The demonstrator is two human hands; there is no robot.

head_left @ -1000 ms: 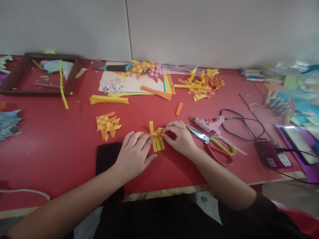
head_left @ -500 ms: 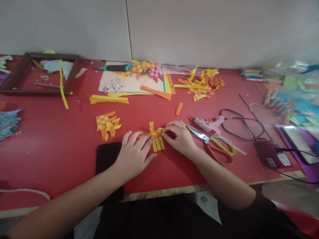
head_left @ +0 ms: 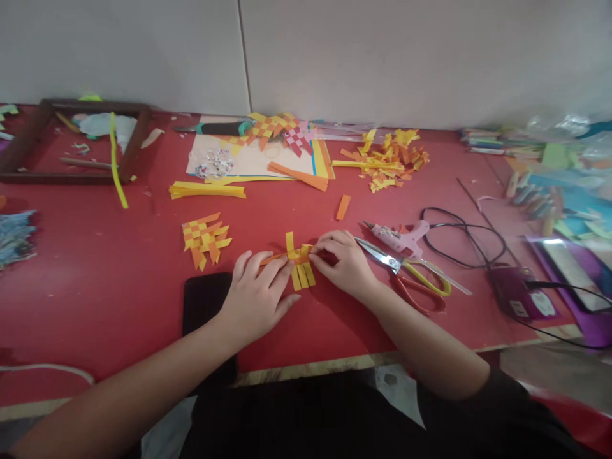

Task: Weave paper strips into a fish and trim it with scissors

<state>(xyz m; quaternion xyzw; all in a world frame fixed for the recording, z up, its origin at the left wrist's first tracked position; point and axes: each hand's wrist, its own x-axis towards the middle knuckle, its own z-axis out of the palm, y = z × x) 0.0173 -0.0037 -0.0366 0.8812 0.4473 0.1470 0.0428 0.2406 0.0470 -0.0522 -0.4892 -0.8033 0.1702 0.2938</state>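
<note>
Yellow paper strips, several side by side, are interlaced with an orange paper strip on the red table in front of me. One yellow strip points up and away. My left hand lies with fingers spread, its fingertips pressing on the left side of the orange strip. Thumb and forefinger of my right hand pinch the strip's right end. The fingers partly cover both ends. Left of the work is a woven orange-and-yellow paper fish; a black phone lies beside my left wrist.
Scissors and a pink glue gun lie right of my right hand. Behind are a yellow strip bundle, a pile of paper scraps and a utility knife. A brown wooden frame stands back left.
The view has shifted very slightly. Both hands keep the same hold on the paper strips, with no clear movement.
</note>
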